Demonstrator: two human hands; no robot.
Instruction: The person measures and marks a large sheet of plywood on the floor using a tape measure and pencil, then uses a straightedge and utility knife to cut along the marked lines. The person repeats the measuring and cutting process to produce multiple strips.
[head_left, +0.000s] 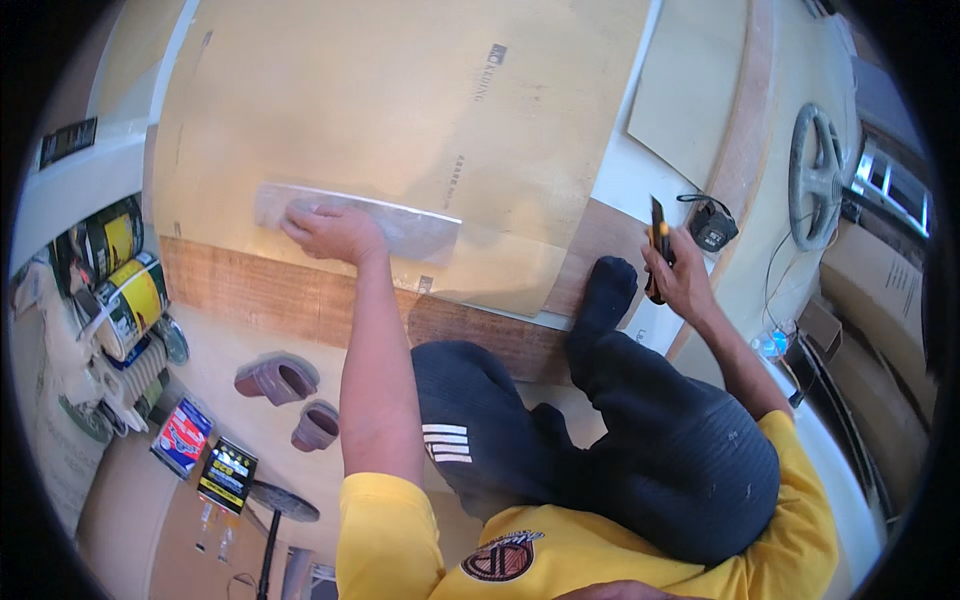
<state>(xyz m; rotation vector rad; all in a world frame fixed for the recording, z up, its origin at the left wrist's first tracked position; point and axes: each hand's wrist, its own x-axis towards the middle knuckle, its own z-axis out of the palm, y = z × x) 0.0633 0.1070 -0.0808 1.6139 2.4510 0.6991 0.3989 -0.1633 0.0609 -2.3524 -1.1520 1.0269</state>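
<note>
One strip (415, 230) — likely light, bendy, best edge-held — touches the curled left hand (345, 235), hold unclear; right hand (683, 278) clasps a knife (660, 240).

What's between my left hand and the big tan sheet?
In the head view, a pale grey strip lies there: on the tan sheet, under your left hand.

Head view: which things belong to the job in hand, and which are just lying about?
Apparently in the job:
utility knife in right hand
greyish strip under left hand
large tan sheet beneath strip
perhaps black tape measure

Likely just lying about:
purple slippers
cardboard boxes
</note>
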